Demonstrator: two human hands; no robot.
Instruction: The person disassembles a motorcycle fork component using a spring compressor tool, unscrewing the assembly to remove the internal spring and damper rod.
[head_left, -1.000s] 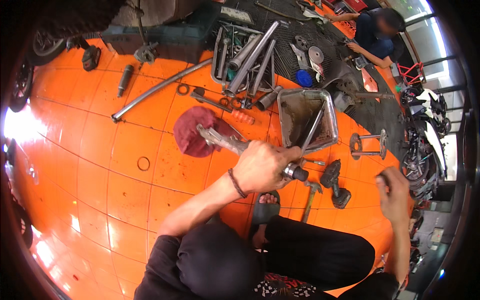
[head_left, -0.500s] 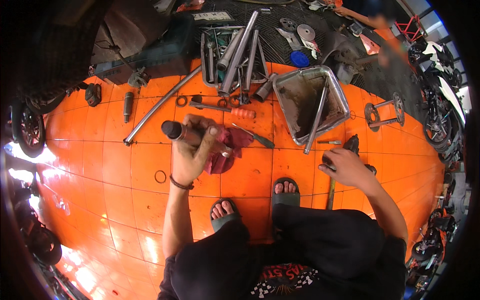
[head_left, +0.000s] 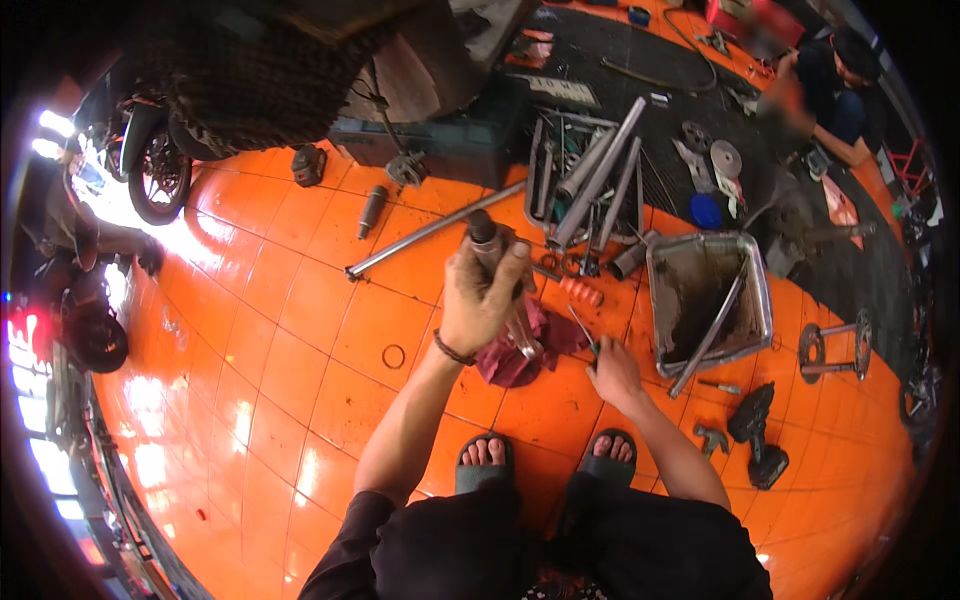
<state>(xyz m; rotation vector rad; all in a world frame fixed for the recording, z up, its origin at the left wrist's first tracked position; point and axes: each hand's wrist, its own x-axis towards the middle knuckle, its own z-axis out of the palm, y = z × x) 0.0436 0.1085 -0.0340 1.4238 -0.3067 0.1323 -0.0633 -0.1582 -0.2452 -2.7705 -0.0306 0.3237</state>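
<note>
My left hand (head_left: 478, 305) is wrapped around a fork leg (head_left: 484, 230), a metal tube held at a slant, with a dark cap at its far end and a silver end nearer me. Beneath it a dark red rag (head_left: 555, 330) lies crumpled on the floor. To the right, my right hand (head_left: 613, 372) is closed on the handle of a screwdriver (head_left: 581, 324), its thin shaft pointing away and left towards the rag. Most of the handle is hidden by my fingers. Just beyond lies an orange-handled tool (head_left: 582, 291).
A metal pan (head_left: 700, 300) with dirty residue and a tube (head_left: 708, 337) stands right. Beyond is a tool tray (head_left: 590, 170) with long tubes. A cordless drill (head_left: 757, 430) and a hammer head (head_left: 711, 439) lie near my right forearm. Another person (head_left: 845, 80) crouches far right.
The view has swung left. My right hand has moved from beside the cordless drill over to the screwdriver and closed on it. The left hand still grips the fork leg above the rag.
</note>
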